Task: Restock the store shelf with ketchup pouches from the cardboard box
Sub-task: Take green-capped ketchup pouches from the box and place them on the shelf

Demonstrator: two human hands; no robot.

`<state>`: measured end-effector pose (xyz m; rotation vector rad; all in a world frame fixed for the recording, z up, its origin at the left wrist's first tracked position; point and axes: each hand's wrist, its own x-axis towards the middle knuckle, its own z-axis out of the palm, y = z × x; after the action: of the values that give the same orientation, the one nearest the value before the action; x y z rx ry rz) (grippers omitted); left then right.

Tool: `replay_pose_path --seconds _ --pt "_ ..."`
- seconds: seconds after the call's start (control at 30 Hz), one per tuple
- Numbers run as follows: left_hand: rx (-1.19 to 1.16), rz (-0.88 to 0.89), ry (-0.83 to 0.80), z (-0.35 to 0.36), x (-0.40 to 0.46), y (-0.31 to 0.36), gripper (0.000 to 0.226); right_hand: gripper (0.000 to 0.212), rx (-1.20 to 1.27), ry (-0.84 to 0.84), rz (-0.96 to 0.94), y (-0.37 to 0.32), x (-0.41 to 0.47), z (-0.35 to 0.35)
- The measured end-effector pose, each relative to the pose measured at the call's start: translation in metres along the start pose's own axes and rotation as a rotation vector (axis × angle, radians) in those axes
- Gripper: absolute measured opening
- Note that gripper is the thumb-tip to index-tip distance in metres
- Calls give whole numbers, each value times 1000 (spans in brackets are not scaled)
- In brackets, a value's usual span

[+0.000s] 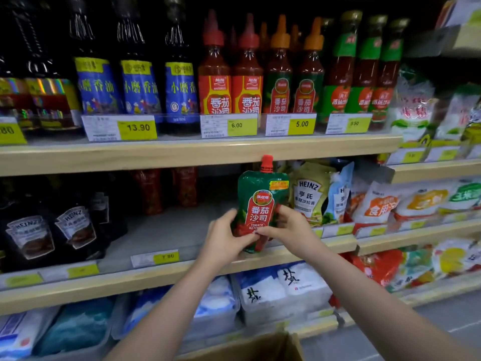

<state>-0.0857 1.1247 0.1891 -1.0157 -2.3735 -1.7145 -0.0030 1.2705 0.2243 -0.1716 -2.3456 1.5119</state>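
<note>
In the head view, a green ketchup pouch [260,204] with a red cap is held upright at the front edge of the middle shelf [182,272], gripped low down by the left hand [226,241] and the right hand [289,230]. A cardboard box [273,346] is seen below.

Both hands, left hand [226,241] and right hand [287,231], grip upright ketchup pouch [260,201] at middle shelf [166,276] front edge; cardboard box [270,346] near, below.
</note>
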Motion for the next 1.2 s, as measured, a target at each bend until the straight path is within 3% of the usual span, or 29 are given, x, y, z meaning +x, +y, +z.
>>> replay_pose_path --seconds 0.17,0.27,0.4,0.53,0.63,0.7,0.83,1.03,1.2 --pt "20 49 75 24 35 -15 47 33 -42 82 -65 26 34 -12" --pt "16 36 52 34 52 -26 38 32 -77 109 -73 43 53 -14" --pt "0 -109 -57 46 68 -42 32 47 -111 69 -41 62 69 -14" --pt "-21 -210 -130 47 73 -45 45 54 -133 94 -3 72 73 -12" --pt "96 -170 -41 39 61 -44 58 56 -138 168 -37 73 63 -14" --pt "161 -60 -17 29 49 -45 50 48 -185 125 -104 76 52 -19" --pt "359 149 -174 20 41 -44 20 21 -467 12 -164 80 45 -22" --pt "536 61 -298 7 67 -58 42 32 -580 -21 -119 82 73 -4" --pt "662 24 -378 0 98 -72 46 37 -589 -39 -66 83 106 13"
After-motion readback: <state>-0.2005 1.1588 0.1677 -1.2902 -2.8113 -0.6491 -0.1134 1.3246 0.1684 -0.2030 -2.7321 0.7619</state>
